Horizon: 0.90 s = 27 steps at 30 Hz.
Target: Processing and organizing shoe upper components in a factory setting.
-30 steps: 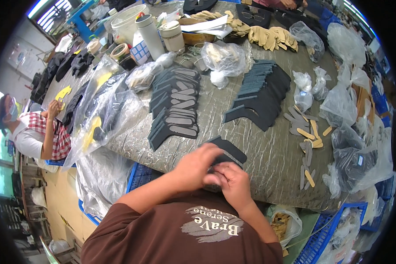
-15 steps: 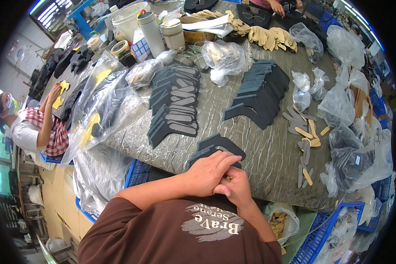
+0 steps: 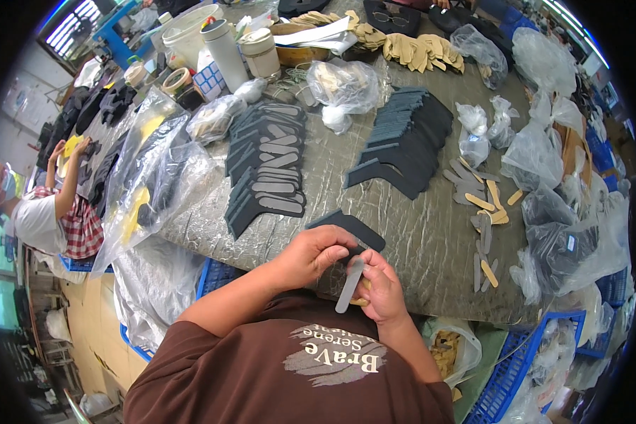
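My right hand (image 3: 380, 288) is closed on a grey strip (image 3: 348, 290) with rounded ends, which slants down toward my shirt. A bit of tan strip (image 3: 361, 301) shows among the same fingers. Close beside it, my left hand (image 3: 309, 256) is bent in a pinch, thumb and fingertips at the grey strip's upper end. Something dark shows at those fingertips, but most of it is hidden. Just beyond both hands a dark angled flat piece (image 3: 360, 232) with a blue-grey edge lies on the table.
Overlapping dark pieces (image 3: 411, 145) lie farther off; another row (image 3: 279, 203) carries grey strips. Loose grey and tan strips (image 3: 497, 205) are scattered at right, near clear plastic bags (image 3: 565, 240). Tubs and a grey cylinder (image 3: 225, 56) stand behind. A co-worker (image 3: 46, 219) is at left.
My hands have drawn apart from their overlapped clasp, and the grey strip now shows in the right one. The left has slid back off the nearer dark pieces. The co-worker's hands have shifted left.
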Available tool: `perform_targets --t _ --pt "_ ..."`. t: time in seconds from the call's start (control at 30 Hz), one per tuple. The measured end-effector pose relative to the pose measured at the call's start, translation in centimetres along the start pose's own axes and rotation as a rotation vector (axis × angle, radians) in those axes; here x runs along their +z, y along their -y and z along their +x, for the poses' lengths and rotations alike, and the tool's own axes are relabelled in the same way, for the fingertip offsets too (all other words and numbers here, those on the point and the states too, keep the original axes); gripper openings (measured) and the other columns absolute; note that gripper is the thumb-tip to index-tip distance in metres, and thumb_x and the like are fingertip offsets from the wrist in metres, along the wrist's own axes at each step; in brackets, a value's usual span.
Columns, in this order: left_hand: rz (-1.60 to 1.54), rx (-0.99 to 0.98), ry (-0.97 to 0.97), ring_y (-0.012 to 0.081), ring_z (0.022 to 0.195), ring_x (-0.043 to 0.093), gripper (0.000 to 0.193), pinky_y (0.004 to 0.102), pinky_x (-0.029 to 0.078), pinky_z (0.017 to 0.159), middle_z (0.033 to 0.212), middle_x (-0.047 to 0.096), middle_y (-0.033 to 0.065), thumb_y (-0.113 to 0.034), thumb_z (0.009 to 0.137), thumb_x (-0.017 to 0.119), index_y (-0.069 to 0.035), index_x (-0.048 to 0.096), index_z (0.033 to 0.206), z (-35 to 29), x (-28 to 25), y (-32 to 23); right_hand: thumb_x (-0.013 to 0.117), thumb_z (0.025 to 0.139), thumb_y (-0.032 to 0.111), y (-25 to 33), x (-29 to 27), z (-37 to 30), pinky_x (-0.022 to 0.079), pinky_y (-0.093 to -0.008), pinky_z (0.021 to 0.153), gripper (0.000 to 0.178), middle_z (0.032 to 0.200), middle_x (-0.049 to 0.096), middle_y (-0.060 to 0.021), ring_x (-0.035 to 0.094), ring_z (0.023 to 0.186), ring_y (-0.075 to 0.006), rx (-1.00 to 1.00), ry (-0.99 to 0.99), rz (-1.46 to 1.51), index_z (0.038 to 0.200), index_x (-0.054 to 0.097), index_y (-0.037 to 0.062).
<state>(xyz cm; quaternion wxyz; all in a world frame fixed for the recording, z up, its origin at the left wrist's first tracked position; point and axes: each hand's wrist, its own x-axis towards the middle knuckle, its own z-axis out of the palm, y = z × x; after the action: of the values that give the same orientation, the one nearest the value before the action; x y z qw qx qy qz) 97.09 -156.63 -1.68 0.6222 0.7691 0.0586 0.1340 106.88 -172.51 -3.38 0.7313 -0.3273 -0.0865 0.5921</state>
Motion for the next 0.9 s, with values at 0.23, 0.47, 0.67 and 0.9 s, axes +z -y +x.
perform_targets --t 0.23,0.47,0.67,0.9 --pt "0.239 0.184 0.119 0.0212 0.079 0.057 0.018 0.0303 0.044 0.066 0.086 0.057 0.0079 -0.005 0.065 0.076 -0.003 0.064 0.078 0.6 0.1 -1.6 0.039 0.086 0.009 -0.6 0.3 -0.1 0.032 -0.0145 0.043 0.009 0.095 0.056 -0.0068 0.041 0.055 -0.0035 0.004 -0.152 -0.037 0.088 0.047 0.0057" --pt "-0.016 -0.336 -0.405 0.0087 0.062 0.056 0.007 0.0219 0.045 0.056 0.069 0.062 0.0016 -0.004 0.075 0.071 -0.001 0.065 0.075 0.0 -2.5 1.1 0.05 0.085 0.005 2.1 -4.3 -1.5 0.035 -0.0263 0.046 0.005 0.066 0.049 -0.0043 0.04 0.049 -0.0109 -0.516 -0.465 -0.103 0.082 0.048 0.009" --pt "0.056 -0.612 -0.134 0.0068 0.058 0.055 0.014 0.0218 0.045 0.053 0.067 0.063 0.0027 -0.009 0.075 0.071 0.001 0.066 0.083 1.5 -1.3 0.8 0.068 0.071 0.01 -0.6 -3.3 -3.0 0.043 -0.0339 0.051 0.016 0.067 0.051 -0.0032 0.053 0.058 -0.0222 -0.804 -0.295 -1.782 0.086 0.063 0.0078" --pt "0.202 -0.604 -0.092 0.0079 0.057 0.055 0.014 0.0245 0.045 0.053 0.063 0.062 0.0045 -0.012 0.074 0.071 0.0 0.067 0.08 1.8 0.0 1.7 0.064 0.071 0.013 -1.1 -3.4 -3.0 0.042 -0.033 0.049 0.015 0.063 0.045 -0.0019 0.053 0.057 -0.0187 -0.782 -0.279 -1.913 0.086 0.064 0.0094"
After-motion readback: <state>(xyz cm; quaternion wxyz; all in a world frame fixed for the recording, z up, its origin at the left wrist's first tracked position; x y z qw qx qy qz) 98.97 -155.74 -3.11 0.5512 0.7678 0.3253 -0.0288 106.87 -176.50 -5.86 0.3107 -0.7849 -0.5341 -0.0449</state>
